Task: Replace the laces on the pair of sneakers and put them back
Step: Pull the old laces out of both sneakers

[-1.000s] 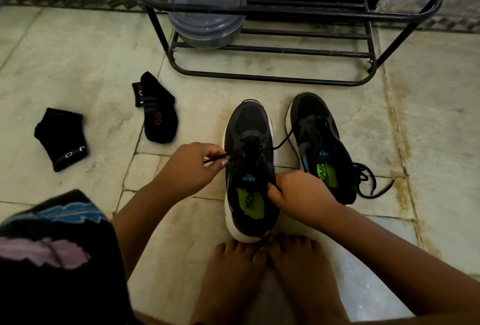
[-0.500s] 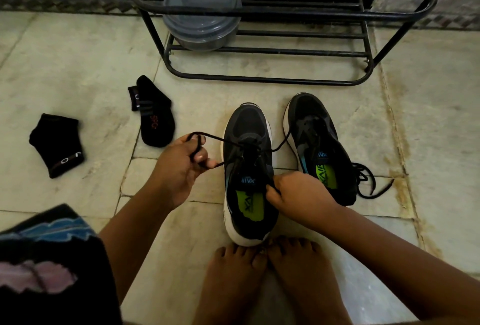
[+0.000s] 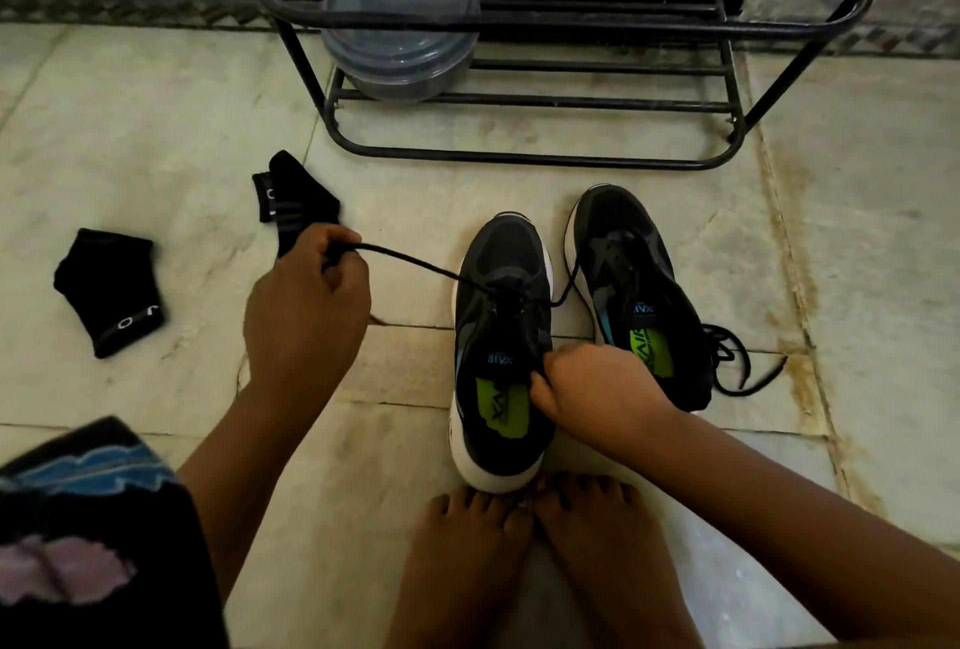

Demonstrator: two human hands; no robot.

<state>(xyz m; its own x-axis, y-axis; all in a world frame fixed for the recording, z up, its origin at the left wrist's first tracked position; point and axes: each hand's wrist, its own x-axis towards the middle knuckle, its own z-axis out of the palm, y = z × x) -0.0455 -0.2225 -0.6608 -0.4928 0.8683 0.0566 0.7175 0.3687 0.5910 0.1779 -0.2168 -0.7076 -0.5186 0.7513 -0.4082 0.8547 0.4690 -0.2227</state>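
Two black sneakers with white soles and green insoles stand side by side on the floor. The left sneaker [image 3: 501, 336] is just beyond my bare toes. My left hand [image 3: 306, 305] grips its black lace [image 3: 410, 261] and holds it taut out to the left. My right hand [image 3: 597, 383] pinches the edge of this sneaker's opening beside the tongue. The right sneaker [image 3: 631, 285] stands untouched, its loose lace [image 3: 737, 362] lying on the floor to its right.
A black metal shoe rack [image 3: 530, 157] stands ahead, with a grey lidded plastic container [image 3: 400, 32] on its lower rails. Two black socks [image 3: 111, 292] [image 3: 291, 199] lie on the marble floor to the left. My bare feet [image 3: 524, 560] are at the bottom.
My left hand has drawn the lace out to the left and away from the sneaker, so it now runs taut. My right hand has stayed on the sneaker's opening.
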